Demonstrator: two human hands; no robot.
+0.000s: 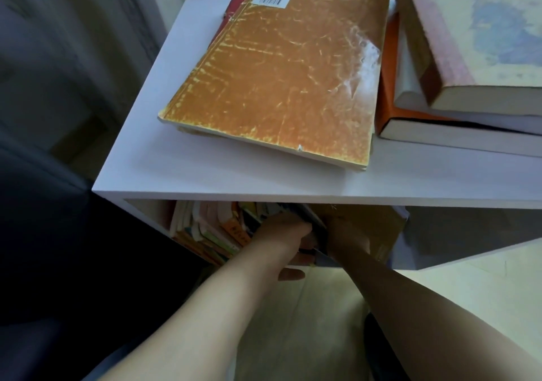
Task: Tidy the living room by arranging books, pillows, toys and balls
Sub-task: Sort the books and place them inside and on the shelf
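Dark book (318, 231), thin: left hand (283, 231) grip curls round it, right hand (347, 235) grip unclear.

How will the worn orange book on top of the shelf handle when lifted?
The orange book likely flops: it is a thin softcover whose far corner already curls up. Its glossy cover looks slippery. Probably fragile too, since binding threads show at the spine.

Mottled orange book cover (281, 66) atop pale white shelf (205, 175)
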